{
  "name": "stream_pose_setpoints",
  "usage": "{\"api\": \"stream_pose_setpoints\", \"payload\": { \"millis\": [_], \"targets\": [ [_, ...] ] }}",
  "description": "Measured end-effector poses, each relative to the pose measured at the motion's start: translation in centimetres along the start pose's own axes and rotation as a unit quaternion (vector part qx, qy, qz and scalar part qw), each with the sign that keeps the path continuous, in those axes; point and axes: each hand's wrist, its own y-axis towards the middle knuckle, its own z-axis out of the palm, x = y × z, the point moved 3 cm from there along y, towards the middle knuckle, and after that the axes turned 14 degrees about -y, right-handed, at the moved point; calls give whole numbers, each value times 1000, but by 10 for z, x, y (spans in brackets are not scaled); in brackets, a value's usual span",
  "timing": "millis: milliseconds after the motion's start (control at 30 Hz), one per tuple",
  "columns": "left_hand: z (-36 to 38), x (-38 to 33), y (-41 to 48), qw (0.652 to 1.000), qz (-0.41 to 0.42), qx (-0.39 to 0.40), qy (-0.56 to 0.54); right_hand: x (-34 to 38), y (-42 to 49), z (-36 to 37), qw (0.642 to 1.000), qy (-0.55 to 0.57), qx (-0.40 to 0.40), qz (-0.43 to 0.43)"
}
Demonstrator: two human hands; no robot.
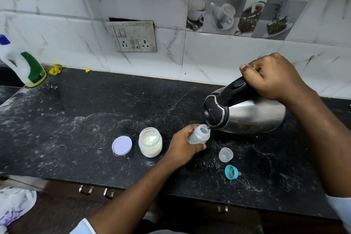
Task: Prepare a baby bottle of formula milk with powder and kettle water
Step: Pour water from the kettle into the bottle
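The right grip (273, 78) is wrapped tight round the black handle (239, 89) of the steel electric kettle (252, 118), thumb laid on top. The kettle is tipped far forward near the bench's right end, and its spout is at the open mouth of the baby bottle (199, 136), touching or just short of the rim. Whether water is running I cannot tell. The left grip (185, 144) is closed round the bottle's lower body, toward the front edge and right of the middle. It leans the neck up toward the spout. The bottle's base is hidden, so I cannot say if it rests on the bench (76, 110).

The bottle looks like thin, light plastic that would skid or tip if let go, and it would warm quickly under hot water. Low on the body, clear of the mouth, seems the sound place to hold it. The kettle is likely heavy and hot-walled, so only the handle is safe to take.

Just left of the bottle stands the open powder jar (150, 141), and its lilac lid (122, 145) lies flat beside it. To the right, nearer the front edge, lie the clear cap (225, 155) and the teal teat ring (232, 172). A detergent bottle (24, 66) stands at the back left corner.
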Motion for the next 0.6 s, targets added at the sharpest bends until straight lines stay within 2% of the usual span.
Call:
{"api": "stream_pose_setpoints", "payload": {
  "millis": [600],
  "targets": [
    [-1, 1, -1, 1000, 21, 9, -7, 0, -3, 3, 1000, 27, -3, 6]
  ]
}}
